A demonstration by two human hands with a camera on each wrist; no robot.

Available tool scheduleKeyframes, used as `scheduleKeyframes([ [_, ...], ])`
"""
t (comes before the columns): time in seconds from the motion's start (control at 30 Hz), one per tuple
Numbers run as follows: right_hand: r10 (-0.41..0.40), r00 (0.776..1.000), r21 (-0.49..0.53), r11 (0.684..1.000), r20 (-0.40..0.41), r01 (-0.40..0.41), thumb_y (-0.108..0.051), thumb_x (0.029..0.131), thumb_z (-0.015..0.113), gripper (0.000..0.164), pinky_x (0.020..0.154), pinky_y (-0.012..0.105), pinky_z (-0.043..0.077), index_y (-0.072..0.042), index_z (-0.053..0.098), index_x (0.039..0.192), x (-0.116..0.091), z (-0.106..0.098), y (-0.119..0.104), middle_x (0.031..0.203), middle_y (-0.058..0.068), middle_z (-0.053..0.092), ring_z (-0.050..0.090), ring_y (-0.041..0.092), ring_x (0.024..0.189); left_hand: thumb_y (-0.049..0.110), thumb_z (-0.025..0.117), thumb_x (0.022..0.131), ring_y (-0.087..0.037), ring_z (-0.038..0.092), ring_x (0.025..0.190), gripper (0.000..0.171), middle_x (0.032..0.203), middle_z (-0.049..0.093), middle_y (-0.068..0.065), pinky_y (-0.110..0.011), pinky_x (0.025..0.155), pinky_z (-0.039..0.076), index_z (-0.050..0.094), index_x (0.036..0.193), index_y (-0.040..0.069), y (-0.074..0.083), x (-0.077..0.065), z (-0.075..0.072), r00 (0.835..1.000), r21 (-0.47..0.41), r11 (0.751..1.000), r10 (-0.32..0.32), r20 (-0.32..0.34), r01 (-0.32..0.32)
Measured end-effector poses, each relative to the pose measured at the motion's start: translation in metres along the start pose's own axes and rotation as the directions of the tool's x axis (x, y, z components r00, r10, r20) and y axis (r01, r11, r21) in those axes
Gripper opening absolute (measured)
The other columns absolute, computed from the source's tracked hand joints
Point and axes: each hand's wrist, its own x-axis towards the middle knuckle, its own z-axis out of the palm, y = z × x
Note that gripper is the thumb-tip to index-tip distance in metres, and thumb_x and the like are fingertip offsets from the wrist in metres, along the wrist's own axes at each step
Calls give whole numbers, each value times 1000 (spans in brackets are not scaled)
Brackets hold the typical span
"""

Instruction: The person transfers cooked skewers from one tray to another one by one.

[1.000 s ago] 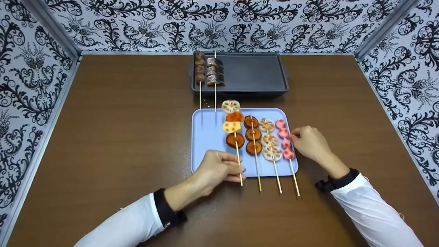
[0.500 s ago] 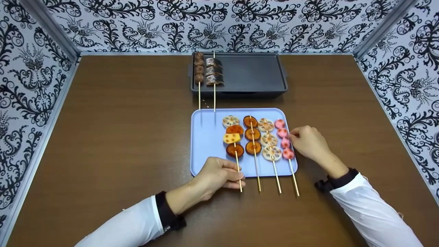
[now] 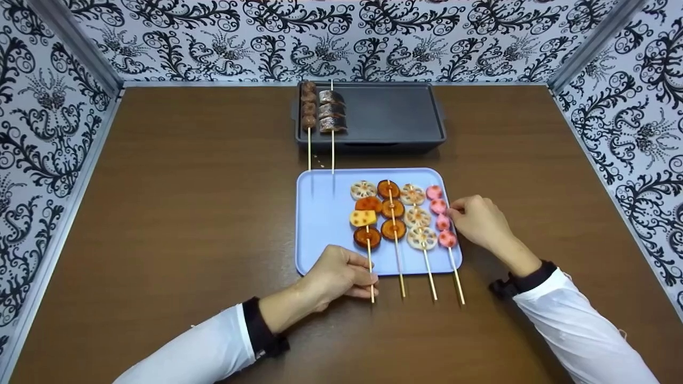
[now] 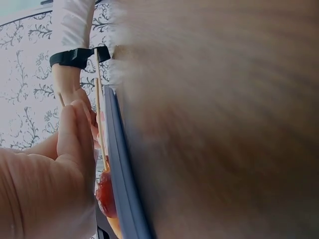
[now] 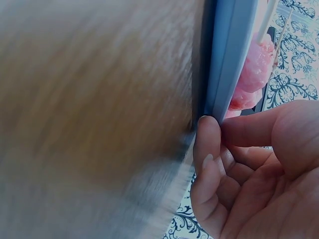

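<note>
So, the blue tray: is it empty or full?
Partly full: on the tray, skewers occupy the right half; the left side shows bare.

Behind the brown table stands a white wall patterned with black scrollwork; matching side walls run along the table's left and right. Grey metal posts meet its far corners. Its surface seems wood-grained, though the wrist views blur it.

Pinches with left hand at lower centre of the frame; pinches likewise with right hand, right of centre, angling both forearms inward.
</note>
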Motion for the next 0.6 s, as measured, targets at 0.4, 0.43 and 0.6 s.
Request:
scheduleKeyframes([
  [0.4,-9,1000,2,1000,-5,9,-13,94,64,18,59,45,52,-2,78,91,0,1,1,86,14,73,63,27,70,-10,68,90,-24,74,66,37,93,72,-26,-34,67,66,58,124,-20,1,1,-2,1000,65,998,-15,3,15],
  [0.43,-13,1000,1,1000,-8,13,-13,94,64,18,60,45,52,-2,78,91,0,1,1,86,14,74,63,27,70,-10,68,90,-25,74,67,37,92,72,-25,-34,66,66,58,124,-20,1,1,-3,1000,70,997,-12,6,12],
  [0.6,-22,1000,-4,1000,-13,22,-13,94,64,18,60,46,51,-3,78,90,0,2,1,84,13,73,62,27,69,-10,67,90,-31,74,69,36,88,72,-26,-33,64,66,57,123,-21,3,-1,-7,1000,117,993,21,13,-23],
])
